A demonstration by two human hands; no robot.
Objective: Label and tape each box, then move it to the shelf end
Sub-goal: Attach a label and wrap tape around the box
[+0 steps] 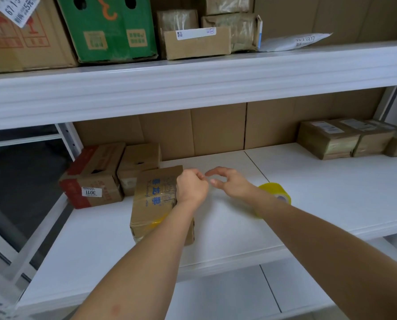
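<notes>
Both forearms reach in from the near edge over the white shelf (239, 232), hands meeting just right of the box (157, 204).

Left hand (191, 187): fingers curled tight, tips pinched toward the right hand. Can't tell what's between them; too small, possibly a label or a tape end. Wrist sits over the box's right top edge, touching or just above, can't say which.

Right hand (229, 182): thumb and forefinger curved into an open C, gap between the tips, nothing visibly held. Tips sit right beside the left hand's pinch. My read: peeling or passing something small across, most likely a label or tape end.

Box lies directly under and left of the left hand, long side running away from the viewer. Some yellowish tape shows at its near end, so sealing is at least started; no fresh label visible on top from here.

Tape roll (277, 192): yellow, just behind the right forearm, partly hidden by it. Parked within reach, probably for the next strip.

Left of the hands, beyond the box: two more boxes (114, 172), likely the queue. Far right of the hands: three taped boxes (352, 137) in a row at the shelf end, likely the finished ones. Current box looks mid-process, move not yet done.
</notes>
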